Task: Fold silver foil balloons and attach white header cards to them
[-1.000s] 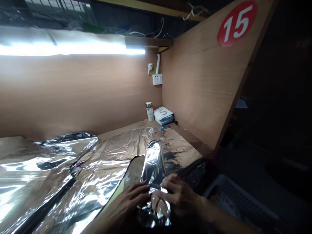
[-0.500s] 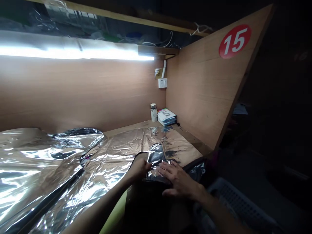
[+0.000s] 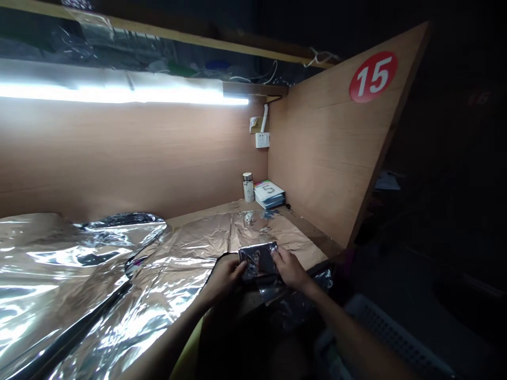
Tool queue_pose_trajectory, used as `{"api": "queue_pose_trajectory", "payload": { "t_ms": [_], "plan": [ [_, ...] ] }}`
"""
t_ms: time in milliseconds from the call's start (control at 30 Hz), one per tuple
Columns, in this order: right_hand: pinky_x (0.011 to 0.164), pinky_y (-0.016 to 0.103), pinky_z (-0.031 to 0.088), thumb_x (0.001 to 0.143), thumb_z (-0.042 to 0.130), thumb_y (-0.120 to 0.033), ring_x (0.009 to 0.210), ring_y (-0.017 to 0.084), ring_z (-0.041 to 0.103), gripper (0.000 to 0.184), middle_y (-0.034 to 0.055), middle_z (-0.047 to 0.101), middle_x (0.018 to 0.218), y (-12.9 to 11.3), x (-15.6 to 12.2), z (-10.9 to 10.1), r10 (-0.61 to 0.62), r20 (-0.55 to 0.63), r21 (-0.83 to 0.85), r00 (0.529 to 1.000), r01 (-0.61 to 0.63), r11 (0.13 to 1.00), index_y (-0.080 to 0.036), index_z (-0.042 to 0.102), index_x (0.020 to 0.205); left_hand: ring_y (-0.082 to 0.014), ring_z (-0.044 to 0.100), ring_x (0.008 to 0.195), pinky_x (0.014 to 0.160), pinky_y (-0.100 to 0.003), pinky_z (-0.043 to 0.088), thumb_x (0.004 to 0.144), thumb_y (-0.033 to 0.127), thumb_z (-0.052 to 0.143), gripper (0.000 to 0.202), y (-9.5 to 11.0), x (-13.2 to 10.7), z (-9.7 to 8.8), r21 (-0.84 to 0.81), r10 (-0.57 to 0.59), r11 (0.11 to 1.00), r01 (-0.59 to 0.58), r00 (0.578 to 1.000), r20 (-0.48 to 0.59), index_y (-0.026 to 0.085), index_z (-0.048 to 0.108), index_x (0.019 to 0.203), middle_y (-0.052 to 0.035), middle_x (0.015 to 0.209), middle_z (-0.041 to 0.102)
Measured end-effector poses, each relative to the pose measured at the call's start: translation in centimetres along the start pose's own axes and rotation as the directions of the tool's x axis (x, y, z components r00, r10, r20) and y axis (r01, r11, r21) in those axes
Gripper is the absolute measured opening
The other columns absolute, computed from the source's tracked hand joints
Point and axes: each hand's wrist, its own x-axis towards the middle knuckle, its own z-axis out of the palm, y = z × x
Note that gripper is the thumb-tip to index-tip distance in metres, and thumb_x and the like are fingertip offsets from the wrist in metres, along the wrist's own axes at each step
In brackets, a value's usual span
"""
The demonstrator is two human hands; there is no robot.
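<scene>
Between my two hands is a dark, flat, shiny piece point(image 3: 258, 262) that looks like plastic film or a film-wrapped packet; its exact kind is unclear. My left hand point(image 3: 229, 272) pinches its left edge, thumb on top. At the upper right edge, my right hand point(image 3: 291, 268) is closed on it with thumb and fingers. The piece is tilted up above the near edge of the table. Beneath and behind it spreads a crinkled, reflective foil-like sheet point(image 3: 198, 237). Below my hands, more clear film point(image 3: 273, 290) hangs in shadow.
A larger heap of shiny film point(image 3: 59, 264) covers the left side. In the far corner stand a white bottle point(image 3: 248, 189) and a stack of booklets point(image 3: 269, 194). A wooden partition point(image 3: 328, 142) marked 15 closes off the right. A pale plastic basket point(image 3: 396, 332) sits low at right.
My right hand was spread flat on the shiny film; now its fingers are closed on the piece's right edge. The piece has been raised and tilted between both hands.
</scene>
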Motion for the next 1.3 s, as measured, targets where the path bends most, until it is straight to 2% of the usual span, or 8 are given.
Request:
{"api": "queue_pose_trajectory", "payload": {
  "t_ms": [200,300,400,567,833,1033,1200,1300],
  "plan": [
    [0.092,0.045,0.052,0.105,0.043,-0.029,0.114,0.035,0.066,0.042,0.029,0.067,0.124,-2.6,2.7,1.3,0.133,-0.117,-0.171,0.984,-0.152,0.973,-0.005,0.053,0.138,-0.0222,0.064,0.068,0.064,-0.03,0.038,0.1,0.038,0.044,0.043,1.3,3.5,1.1,0.242,-0.227,0.938,0.247,0.968,-0.109,0.014,0.069,0.075,-0.0128,0.071,0.071],
    [0.115,0.053,0.036,0.106,0.045,-0.035,0.149,0.036,0.037,0.054,0.0204,0.041,0.161,-3.2,3.2,1.6,-0.115,-0.06,-0.284,0.992,0.094,0.954,-0.018,0.038,0.157,-0.0241,0.069,0.074,0.066,-0.03,0.041,0.1,0.035,0.046,0.039,1.4,3.4,1.2,0.316,-0.226,0.914,0.253,0.967,-0.121,0.013,0.072,0.082,-0.0161,0.079,0.074],
    [0.122,0.056,0.025,0.11,0.034,-0.041,0.152,0.033,0.033,0.05,0.0099,0.04,0.165,-3.2,3.7,2.8,-0.324,0.126,-0.318,0.938,0.347,0.882,-0.028,0.041,0.158,-0.0297,0.072,0.097,0.082,-0.034,0.047,0.102,0.032,0.043,0.037,1.3,2.8,1.4,0.393,-0.164,0.896,0.209,0.976,-0.146,0.011,0.073,0.1,-0.0216,0.099,0.076],
    [0.124,0.056,0.019,0.111,0.028,-0.039,0.153,0.032,0.032,0.051,0.0121,0.042,0.164,-2.2,4.1,5.1,-0.309,0.181,-0.314,0.934,0.352,0.882,-0.022,0.048,0.154,-0.0277,0.033,0.154,0.121,-0.046,0.028,0.1,0.015,0.038,0.056,-0.3,1.8,2.4,0.478,0.063,0.877,-0.044,0.998,-0.024,0.014,0.04,0.156,-0.0184,0.164,0.039],
    [0.125,0.055,0.015,0.108,0.036,-0.039,0.154,0.033,0.028,0.051,0.009,0.036,0.167,-2.4,4.2,5.2,-0.301,0.148,-0.307,0.942,0.333,0.892,-0.025,0.046,0.156,-0.0309,0.018,0.159,0.126,-0.063,0.006,0.096,0.009,0.029,0.067,-1.9,1.2,3.4,0.63,0.136,0.765,-0.136,0.989,0.049,0.009,0.024,0.163,-0.0179,0.169,0.028],
    [0.123,0.056,0.018,0.107,0.036,-0.034,0.153,0.035,0.03,0.051,0.0128,0.037,0.166,-1.8,4.4,4.7,-0.27,0.256,-0.322,0.928,0.345,0.882,-0.021,0.048,0.155,-0.0329,0.032,0.154,0.124,-0.063,0.017,0.094,0.009,0.04,0.062,1.3,1.0,2.1,0.358,0.051,0.932,-0.062,0.998,0.04,0.011,0.037,0.156,-0.0217,0.165,0.037],
    [0.118,0.063,0.028,0.102,0.04,-0.026,0.15,0.04,0.035,0.055,0.0175,0.043,0.162,-1.1,1.4,5.9,-0.436,0.218,-0.391,0.873,0.488,0.78,-0.018,0.046,0.156,-0.0277,0.065,0.111,0.097,-0.04,0.05,0.1,0.035,0.053,0.031,4.1,-7.7,5.6,-0.017,-0.184,0.982,0.188,0.934,-0.306,0.016,0.065,0.121,-0.0173,0.12,0.071],
    [0.115,0.069,0.029,0.1,0.042,-0.026,0.149,0.044,0.037,0.056,0.0176,0.047,0.159,-1.7,-3.2,7.7,-0.522,0.15,-0.328,0.839,0.541,0.774,-0.021,0.047,0.156,-0.0263,0.068,0.079,0.074,-0.039,0.053,0.086,0.067,0.067,0.054,3.6,-12.8,10.3,-0.806,-0.454,0.539,0.245,0.89,-0.033,0.015,0.07,0.102,-0.0119,0.085,0.071]
  ]
}}
